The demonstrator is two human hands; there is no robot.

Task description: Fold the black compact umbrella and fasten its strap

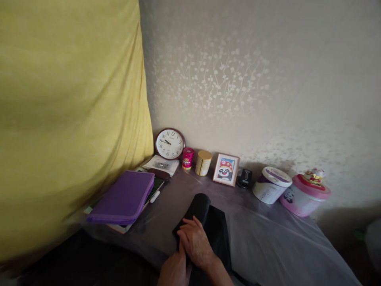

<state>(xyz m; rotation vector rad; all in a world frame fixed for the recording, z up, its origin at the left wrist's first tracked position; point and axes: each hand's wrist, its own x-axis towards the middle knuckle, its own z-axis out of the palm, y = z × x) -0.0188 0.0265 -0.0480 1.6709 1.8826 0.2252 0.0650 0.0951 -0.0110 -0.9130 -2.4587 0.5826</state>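
While the right hand (195,240) is laid flat on the black cloth (218,228), its fingers (186,230) are stretched out close together, nothing gripped. The left hand (175,272) is pressed beside it; its fingers are covered, so their spread cannot be told. One cloth is seen, dark and rolled at its far end, just in front of the panda picture frame (226,169). Left of the frame one clock (170,143) and two canisters (203,163) are counted; right of it, two tubs (271,184).
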